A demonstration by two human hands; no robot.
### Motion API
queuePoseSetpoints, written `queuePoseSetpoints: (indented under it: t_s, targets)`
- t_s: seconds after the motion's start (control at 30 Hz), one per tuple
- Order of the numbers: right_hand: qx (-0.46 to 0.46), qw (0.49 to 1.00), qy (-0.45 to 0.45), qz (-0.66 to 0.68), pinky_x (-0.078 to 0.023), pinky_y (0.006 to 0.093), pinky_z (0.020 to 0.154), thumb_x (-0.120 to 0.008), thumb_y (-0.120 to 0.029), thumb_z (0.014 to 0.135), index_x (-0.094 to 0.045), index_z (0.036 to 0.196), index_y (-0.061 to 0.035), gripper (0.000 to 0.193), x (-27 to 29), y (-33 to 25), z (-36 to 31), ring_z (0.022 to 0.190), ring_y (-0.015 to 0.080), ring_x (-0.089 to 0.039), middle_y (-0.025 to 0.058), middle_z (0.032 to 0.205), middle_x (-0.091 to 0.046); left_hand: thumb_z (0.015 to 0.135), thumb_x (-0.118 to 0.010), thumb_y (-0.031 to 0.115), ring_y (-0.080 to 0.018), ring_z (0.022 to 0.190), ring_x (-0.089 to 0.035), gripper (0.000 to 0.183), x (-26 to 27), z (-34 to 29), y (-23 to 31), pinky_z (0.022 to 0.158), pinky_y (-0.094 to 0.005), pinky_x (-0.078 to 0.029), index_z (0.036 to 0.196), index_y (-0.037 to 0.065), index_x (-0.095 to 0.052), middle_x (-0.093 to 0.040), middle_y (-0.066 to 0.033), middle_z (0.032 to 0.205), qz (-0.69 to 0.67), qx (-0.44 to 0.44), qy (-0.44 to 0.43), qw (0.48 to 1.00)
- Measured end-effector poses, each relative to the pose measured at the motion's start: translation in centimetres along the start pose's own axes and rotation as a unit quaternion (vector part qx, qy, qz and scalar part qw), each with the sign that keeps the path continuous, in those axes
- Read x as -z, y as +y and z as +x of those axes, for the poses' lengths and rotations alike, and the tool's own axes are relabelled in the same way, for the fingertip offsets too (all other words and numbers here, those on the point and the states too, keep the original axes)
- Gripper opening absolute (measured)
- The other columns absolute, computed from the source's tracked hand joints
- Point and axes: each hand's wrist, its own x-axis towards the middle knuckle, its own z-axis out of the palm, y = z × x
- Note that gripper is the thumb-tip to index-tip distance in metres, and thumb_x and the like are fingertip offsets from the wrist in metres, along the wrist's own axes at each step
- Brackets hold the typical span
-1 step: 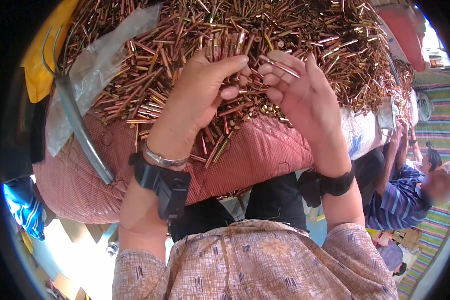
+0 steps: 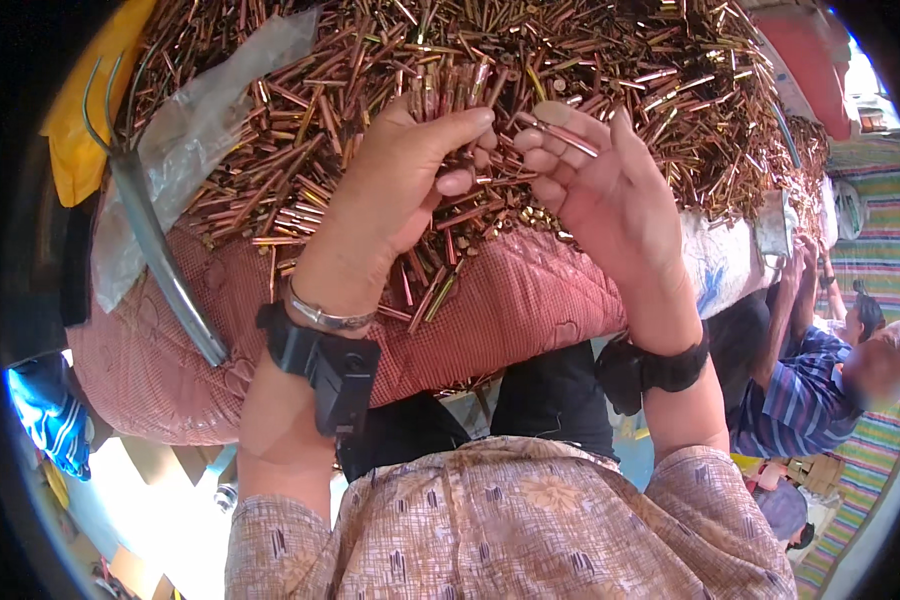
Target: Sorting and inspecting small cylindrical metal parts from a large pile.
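Note:
My left hand (image 2: 385, 180) is closed round a bunch of slim copper-coloured metallic tubes (image 2: 448, 88), which stick up side by side beyond its thumb and index finger. Across the curled fingers of my right hand (image 2: 610, 190) lies a single shiny tube (image 2: 567, 137), with the thumb raised off it. The two hands are close together but apart, palms toward each other. Beneath and beyond them spreads a large heap of similar tubes (image 2: 660, 130), some pinkish, some golden. The lower ends of the bunch are hidden by my left hand.
A red quilted cloth (image 2: 510, 295) edges the heap in front of me. On the left lie a metal hand fork (image 2: 160, 240), a clear plastic bag (image 2: 185, 150) and a yellow bag (image 2: 85, 120). A co-worker in a striped shirt (image 2: 800, 405) reaches to the heap at right.

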Motion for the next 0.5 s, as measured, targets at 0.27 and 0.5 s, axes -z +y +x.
queuePoseSetpoints:
  t_s: [0.27,0.5]
  targets:
    - [0.016,0.994,0.091,-0.054,-0.046,0.0236,0.068,-0.045,-0.006,0.089,-0.043,0.119,-0.0004,0.031,0.6,1.6,-4.5,0.081,0.0147,-0.057,0.0131,0.097,-0.058,0.079,-0.061,0.011,-0.0065,0.06,-0.05,0.008,-1.5,-2.7,-0.3,0.044,-0.0158,-0.031,0.084,0.007,-0.057,-0.057,-0.0017,0.071,0.095,0.048,0.016,0.994]
    - [-0.033,0.989,0.127,-0.064,-0.049,0.0243,0.065,-0.048,-0.004,0.087,-0.043,0.113,0.002,0.027,1.1,3.1,-8.5,0.078,0.0162,-0.059,0.0081,0.085,-0.057,0.078,-0.061,0.007,-0.0056,0.06,-0.05,0.011,-3.7,-9.7,-1.3,0.04,-0.0142,-0.029,0.087,0.004,-0.057,-0.056,-0.0024,0.07,0.035,0.102,0.076,0.991]
